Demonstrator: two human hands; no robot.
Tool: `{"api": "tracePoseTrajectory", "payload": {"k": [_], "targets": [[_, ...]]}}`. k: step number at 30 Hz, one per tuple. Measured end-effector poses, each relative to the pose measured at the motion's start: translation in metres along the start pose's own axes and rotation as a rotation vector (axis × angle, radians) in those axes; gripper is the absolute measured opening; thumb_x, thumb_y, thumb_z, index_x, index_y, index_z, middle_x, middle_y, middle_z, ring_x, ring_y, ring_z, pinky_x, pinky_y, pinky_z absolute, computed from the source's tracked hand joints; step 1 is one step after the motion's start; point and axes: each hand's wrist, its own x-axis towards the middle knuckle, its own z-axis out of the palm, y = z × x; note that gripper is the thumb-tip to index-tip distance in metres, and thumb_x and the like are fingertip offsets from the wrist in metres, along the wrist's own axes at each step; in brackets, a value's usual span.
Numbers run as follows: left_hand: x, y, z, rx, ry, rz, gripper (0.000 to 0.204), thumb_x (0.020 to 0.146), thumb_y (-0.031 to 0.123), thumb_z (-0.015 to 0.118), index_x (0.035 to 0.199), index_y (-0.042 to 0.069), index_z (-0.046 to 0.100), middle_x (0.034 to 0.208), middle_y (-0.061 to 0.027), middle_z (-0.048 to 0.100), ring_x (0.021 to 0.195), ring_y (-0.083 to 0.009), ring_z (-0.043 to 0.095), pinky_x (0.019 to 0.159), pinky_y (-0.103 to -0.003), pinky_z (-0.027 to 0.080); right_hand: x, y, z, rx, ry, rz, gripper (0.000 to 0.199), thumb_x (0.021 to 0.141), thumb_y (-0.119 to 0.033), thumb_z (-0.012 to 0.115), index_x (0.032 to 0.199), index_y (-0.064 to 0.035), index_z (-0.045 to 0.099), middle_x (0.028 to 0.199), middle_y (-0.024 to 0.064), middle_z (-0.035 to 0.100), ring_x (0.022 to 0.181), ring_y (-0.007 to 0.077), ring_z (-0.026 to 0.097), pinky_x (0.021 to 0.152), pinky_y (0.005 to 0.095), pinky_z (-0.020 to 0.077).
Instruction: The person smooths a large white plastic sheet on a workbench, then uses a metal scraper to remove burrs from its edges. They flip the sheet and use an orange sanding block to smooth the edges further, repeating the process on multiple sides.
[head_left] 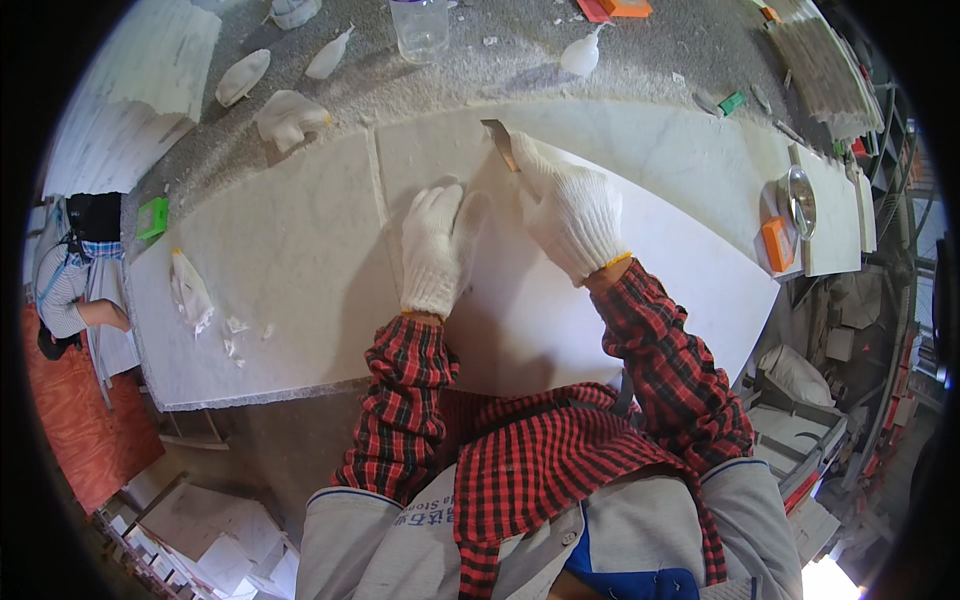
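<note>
Head: slab beneath hands, blade in right one.

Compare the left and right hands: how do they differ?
The left hand is open, with no tool visible; the right hand grips a thin flat blade.
The right hand reaches farther from the body than the left hand.
Both wear white knitted gloves below red-and-black checked sleeves.

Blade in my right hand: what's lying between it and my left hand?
In the head view, nothing but bare pale slab shows between the blade and your left hand.
</note>
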Motion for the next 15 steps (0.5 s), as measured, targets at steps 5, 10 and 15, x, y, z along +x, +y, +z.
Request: {"api": "tracePoseTrajectory", "payload": {"k": [5,10,15], "targets": [[-0.002,0.001,0.001,-0.012,-0.015,-0.037,0.046,0.098,0.042,0.059,0.096,-0.003,0.064,0.098,-0.0224,0.063,0.098,-0.0410,0.056,0.087,-0.046,0.045,0.001,0.008,-0.010,-0.049,-0.112,-0.042,0.045,0.088,-0.020,0.061,0.133,-0.0115,0.058,0.069,0.0166,0.067,0.059,0.0369,0.064,0.053,0.0441,0.0513],[-0.004,0.000,0.003,-0.130,0.061,-0.016,0.045,0.099,0.042,0.059,0.099,-0.002,0.065,0.102,-0.0207,0.062,0.101,-0.0387,0.057,0.088,-0.046,0.045,-0.018,0.008,-0.021,0.738,-0.187,0.126,0.042,0.091,-0.012,0.063,0.133,-0.0096,0.066,0.091,0.0114,0.074,0.075,0.0182,0.066,0.071,0.0314,0.0541],[-0.008,-0.006,0.000,-0.202,-0.021,-0.107,0.052,0.103,0.048,0.051,0.107,-0.001,0.066,0.109,-0.0173,0.065,0.105,-0.0348,0.058,0.093,-0.042,0.046,-0.038,-0.014,-0.001,0.514,-0.227,-0.015,0.045,0.090,-0.009,0.063,0.134,-0.0153,0.065,0.097,0.0151,0.073,0.081,0.0236,0.070,0.073,0.0338,0.0554]]}}
